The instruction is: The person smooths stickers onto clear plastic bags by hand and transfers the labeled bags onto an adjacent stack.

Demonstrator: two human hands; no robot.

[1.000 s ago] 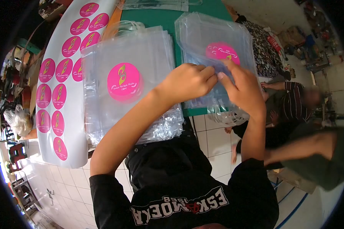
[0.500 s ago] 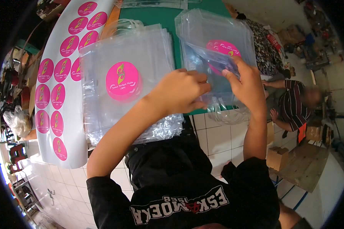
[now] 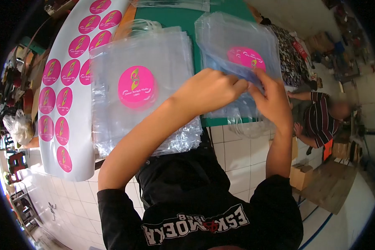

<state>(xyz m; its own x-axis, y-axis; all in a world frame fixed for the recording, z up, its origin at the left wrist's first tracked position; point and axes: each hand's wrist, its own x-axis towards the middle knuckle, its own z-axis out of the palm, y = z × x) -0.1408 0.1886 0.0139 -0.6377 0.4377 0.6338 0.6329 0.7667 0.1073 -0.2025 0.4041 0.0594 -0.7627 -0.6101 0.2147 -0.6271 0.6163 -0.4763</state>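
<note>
A stack of clear plastic bags (image 3: 221, 33) with a round pink sticker (image 3: 248, 58) on it lies at the right. The edge of its top bag is lifted and bent. My right hand (image 3: 275, 100) pinches that raised edge between thumb and fingers. My left hand (image 3: 216, 87) reaches across, closed, its fingertips at the same edge and meeting my right thumb; what lies under its fingers is partly hidden. To the left, a second stack of clear bags (image 3: 112, 121) carries a pink sticker (image 3: 136, 86) and has clear handles at its far side.
A long white sheet of pink round stickers (image 3: 77, 158) hangs over the table's left side. The green table top (image 3: 168, 14) shows between the stacks. A person in a striped shirt (image 3: 321, 114) sits at the right, near a cardboard box (image 3: 301, 177) and a wooden table (image 3: 329, 187).
My left hand has moved right and slightly up, to meet my right hand at the bag's edge. My right hand has shifted only slightly.
</note>
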